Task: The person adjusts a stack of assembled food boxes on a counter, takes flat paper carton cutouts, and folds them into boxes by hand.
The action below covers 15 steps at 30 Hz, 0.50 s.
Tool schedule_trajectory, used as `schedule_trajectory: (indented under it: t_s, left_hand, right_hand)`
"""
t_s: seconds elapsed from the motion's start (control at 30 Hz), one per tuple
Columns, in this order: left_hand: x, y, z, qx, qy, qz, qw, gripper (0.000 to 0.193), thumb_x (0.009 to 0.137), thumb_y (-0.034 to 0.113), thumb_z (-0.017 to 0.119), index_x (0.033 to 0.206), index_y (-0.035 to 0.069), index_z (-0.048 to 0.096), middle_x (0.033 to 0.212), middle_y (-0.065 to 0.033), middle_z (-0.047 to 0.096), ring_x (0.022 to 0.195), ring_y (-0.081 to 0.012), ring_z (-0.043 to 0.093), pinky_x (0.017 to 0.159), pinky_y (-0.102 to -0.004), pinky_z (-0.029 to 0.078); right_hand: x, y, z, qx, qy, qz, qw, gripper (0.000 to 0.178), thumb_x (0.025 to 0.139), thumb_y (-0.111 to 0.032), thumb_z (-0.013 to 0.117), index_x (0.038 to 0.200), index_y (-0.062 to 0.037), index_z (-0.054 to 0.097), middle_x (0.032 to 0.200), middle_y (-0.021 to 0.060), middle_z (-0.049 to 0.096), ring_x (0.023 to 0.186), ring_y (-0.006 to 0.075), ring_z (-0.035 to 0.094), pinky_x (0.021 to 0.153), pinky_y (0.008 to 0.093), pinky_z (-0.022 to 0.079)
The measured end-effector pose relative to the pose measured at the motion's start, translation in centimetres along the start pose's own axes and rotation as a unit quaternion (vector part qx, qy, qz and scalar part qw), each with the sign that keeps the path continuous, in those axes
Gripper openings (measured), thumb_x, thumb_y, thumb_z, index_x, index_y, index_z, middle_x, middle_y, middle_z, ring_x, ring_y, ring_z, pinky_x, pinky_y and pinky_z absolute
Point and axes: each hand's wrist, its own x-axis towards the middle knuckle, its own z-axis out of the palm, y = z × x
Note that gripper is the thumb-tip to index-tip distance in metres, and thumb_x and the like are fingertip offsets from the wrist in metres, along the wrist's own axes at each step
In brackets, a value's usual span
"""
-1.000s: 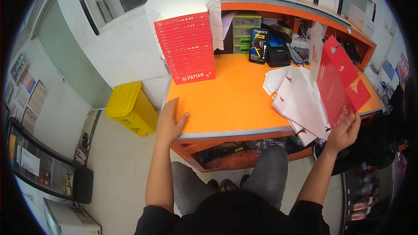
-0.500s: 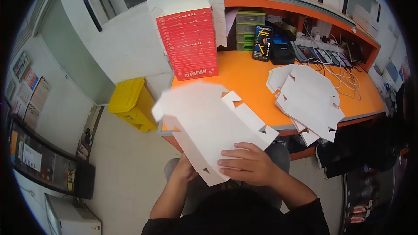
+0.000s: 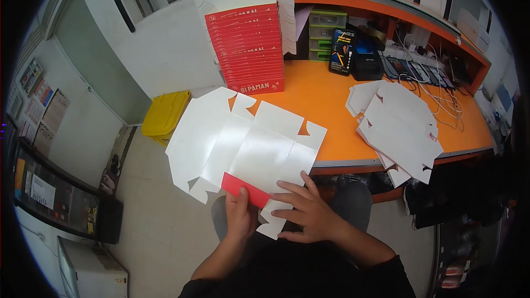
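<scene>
A white die-cut box blank (image 3: 259,149) spreads out in front of me over the near edge of the desk. One of its side flaps is folded over, showing its red outer face (image 3: 244,190). My left hand (image 3: 240,215) grips the blank at this red flap, thumb on top and the other fingers hidden underneath. My right hand (image 3: 309,209) lies on the near right part of the blank, its fingers spread over the white card and a notched tab. At the back of the desk rises a stack of red boxes (image 3: 248,49) with white lids standing open.
Flat white blanks (image 3: 397,127) lie piled on the right of the orange desk (image 3: 309,85). Behind them are a phone (image 3: 342,51), a black device (image 3: 367,65), green drawers (image 3: 327,19), several more phones and white cables (image 3: 441,99). A yellow bin (image 3: 165,113) stands left of the desk.
The blank has turned and tilted flatter, its broad end now pointing left. A red flap is now folded up under my left thumb. My right hand has spread its fingers.
</scene>
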Motion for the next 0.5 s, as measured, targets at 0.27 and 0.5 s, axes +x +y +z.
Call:
schedule_trajectory:
  t_s: [0.27, 0.5]
  left_hand:
    - [-1.0, -2.7, -2.8, 0.004, -0.040, -0.027, 0.999, 0.047, 0.108, 0.028, 0.060, 0.147, 0.008, 0.042, 0.138, -0.0107, 0.060, 0.125, -0.0236, 0.062, 0.103, -0.0421, 0.053]
    - [-1.4, -1.5, -3.0, -0.008, -0.080, -0.073, 0.994, 0.049, 0.106, 0.028, 0.065, 0.145, 0.007, 0.043, 0.134, -0.0102, 0.061, 0.123, -0.0233, 0.062, 0.101, -0.0416, 0.054]
  right_hand:
    - [0.4, -0.4, 1.2, 0.097, -0.037, 0.027, 0.994, 0.059, 0.080, -0.054, 0.084, 0.124, -0.0149, 0.074, 0.149, 0.0118, 0.057, 0.152, 0.0334, 0.037, 0.122, 0.0701, 0.002]
    - [0.5, -0.1, 1.0, 0.154, -0.079, 0.063, 0.983, 0.055, 0.080, -0.051, 0.085, 0.122, -0.0169, 0.075, 0.140, 0.0106, 0.064, 0.143, 0.0311, 0.048, 0.123, 0.0683, -0.001]
